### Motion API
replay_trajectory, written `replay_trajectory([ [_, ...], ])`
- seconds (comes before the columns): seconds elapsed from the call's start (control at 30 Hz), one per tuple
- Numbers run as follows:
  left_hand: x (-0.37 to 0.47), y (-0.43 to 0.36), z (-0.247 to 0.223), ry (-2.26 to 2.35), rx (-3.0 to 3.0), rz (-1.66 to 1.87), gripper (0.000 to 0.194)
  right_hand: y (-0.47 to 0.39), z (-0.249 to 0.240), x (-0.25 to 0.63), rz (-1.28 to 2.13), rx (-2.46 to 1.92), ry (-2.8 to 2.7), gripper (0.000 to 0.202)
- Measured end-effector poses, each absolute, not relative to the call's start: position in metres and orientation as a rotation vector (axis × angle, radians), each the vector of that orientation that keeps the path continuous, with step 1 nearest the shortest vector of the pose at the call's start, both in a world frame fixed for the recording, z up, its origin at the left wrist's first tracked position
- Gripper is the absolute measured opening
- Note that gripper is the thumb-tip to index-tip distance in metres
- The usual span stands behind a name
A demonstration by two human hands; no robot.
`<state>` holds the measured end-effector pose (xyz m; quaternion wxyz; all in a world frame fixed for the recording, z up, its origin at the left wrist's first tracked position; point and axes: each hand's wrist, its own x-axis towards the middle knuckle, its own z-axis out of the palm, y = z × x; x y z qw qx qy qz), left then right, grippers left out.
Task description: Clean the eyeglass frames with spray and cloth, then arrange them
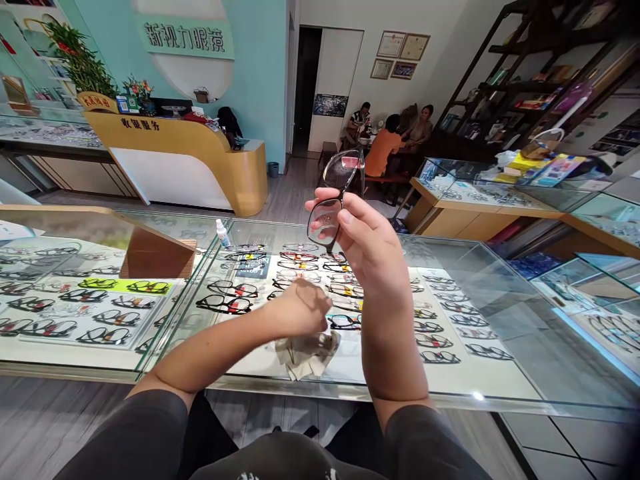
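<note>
My right hand (367, 233) is raised above the glass display counter (450, 257), its fingers pinching a dark-rimmed pair of glasses (327, 223) by the middle. The glasses are turned on end, one lens above the other, and water-like spots show on the lenses. Lower and to the left, my left hand (303, 308) is closed, and a crumpled beige cloth (307, 357) hangs beneath it. Its fingertips are hidden behind the hand. Under the glass, rows of glasses (230, 303) lie on white trays.
A small white spray bottle (222, 233) stands at the counter's far edge. To the left is a wood-framed mirror (157, 252). Beyond the counter are a yellow reception desk (250, 177), seated people (385, 150) and another display case (450, 193).
</note>
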<state>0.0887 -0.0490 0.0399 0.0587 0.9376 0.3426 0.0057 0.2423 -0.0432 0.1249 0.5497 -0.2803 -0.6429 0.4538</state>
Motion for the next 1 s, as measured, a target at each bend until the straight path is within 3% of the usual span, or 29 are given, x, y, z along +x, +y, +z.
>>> replay_trajectory([
  [0.13, 0.110, -0.062, 0.006, 0.913, 2.900, -0.193, 0.028, -0.046, 0.126, 0.243, 1.073, -0.640, -1.546, 0.052],
  [0.27, 0.121, -0.067, -0.005, 0.881, 2.904, -0.311, 0.009, -0.048, 0.125, 0.245, 1.082, -0.633, -1.567, 0.050],
  [0.57, 0.142, -0.070, -0.032, 0.850, 2.903, -0.419, 0.012, -0.051, 0.127, 0.245, 1.088, -0.604, -1.569, 0.043],
  [0.73, 0.123, -0.071, 0.005, 0.756, 2.862, -0.231, 0.014, -0.054, 0.128, 0.247, 1.073, -0.613, -1.565, 0.046],
  [0.83, 0.094, -0.059, 0.042, 0.765, 2.603, -0.064, 0.020, -0.054, 0.127, 0.249, 1.066, -0.581, -1.540, 0.043],
  [1.0, 0.051, -0.016, 0.077, 0.562, 1.964, 0.384, 0.011, -0.050, 0.126, 0.253, 1.032, -0.557, -1.495, 0.042],
])
